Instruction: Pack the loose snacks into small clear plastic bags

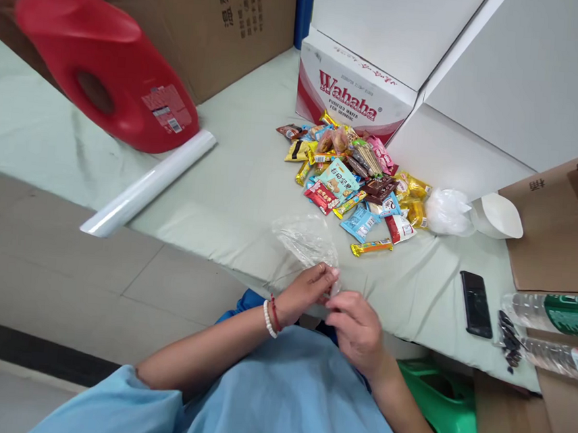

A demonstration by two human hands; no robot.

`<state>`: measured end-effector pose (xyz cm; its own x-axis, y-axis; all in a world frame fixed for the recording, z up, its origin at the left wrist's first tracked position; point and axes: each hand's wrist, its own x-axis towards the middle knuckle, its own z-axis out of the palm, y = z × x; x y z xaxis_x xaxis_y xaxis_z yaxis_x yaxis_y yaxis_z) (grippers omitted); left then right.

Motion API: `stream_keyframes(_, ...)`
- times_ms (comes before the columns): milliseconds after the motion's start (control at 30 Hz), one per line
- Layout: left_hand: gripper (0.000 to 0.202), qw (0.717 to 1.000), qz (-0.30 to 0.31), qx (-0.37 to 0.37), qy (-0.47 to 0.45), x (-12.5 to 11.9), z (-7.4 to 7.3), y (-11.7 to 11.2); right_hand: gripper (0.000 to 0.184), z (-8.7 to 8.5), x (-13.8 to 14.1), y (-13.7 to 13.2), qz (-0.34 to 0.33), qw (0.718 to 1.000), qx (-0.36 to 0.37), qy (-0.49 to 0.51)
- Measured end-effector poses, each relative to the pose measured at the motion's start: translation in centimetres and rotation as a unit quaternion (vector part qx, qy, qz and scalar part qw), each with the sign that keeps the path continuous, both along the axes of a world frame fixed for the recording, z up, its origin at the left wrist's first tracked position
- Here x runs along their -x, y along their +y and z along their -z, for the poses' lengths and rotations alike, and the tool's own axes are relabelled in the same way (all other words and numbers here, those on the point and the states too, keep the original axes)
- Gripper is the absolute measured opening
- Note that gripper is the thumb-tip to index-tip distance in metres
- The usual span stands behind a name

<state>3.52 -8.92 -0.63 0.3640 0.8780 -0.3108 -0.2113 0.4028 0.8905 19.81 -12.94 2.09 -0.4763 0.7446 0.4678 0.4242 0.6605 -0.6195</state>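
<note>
My left hand (pixel 308 289) and my right hand (pixel 355 328) meet at the near edge of the table, both pinching the bottom of a clear plastic bag (pixel 307 239). The bag lies crumpled on the pale green tabletop (pixel 231 193) and reaches up from my fingers. My left wrist wears a white bead bracelet and a red cord. Just beyond the bag lies a pile of wrapped snacks (pixel 355 178) in yellow, blue, red and brown packets, with a single yellow bar (pixel 370 248) lying closest to the bag.
A red plastic jug (pixel 101 65) and a white roll (pixel 147 183) lie at the left. A Wahaha carton (pixel 352 92), white boxes, a crumpled bag (pixel 448 211) and a white cup (pixel 501 217) stand behind. A black phone (pixel 475 303), water bottles (pixel 554 313) and cardboard are at the right; a green stool (pixel 444 405) is below.
</note>
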Motion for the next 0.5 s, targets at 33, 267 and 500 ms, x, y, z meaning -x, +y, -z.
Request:
stream_keyframes(33, 0.036, 1.0, -0.006, 0.013, -0.007, -0.2, 0.3, 0.0, 0.032, 0.3, 0.6, -0.1, -0.024, 1.0, -0.004, -0.009)
stream_keyframes(267, 0.037, 0.996, -0.077, 0.035, -0.022, 1.0, 1.6, 0.4, 0.021, 1.4, -0.5, -0.4, 0.023, 0.992, 0.121, 0.037)
stream_keyframes(500, 0.043, 0.997, -0.041, -0.023, -0.057, 0.9, 1.8, -0.1, 0.047, 3.8, -1.3, 3.4, 0.226, 0.859, 0.406, 0.217)
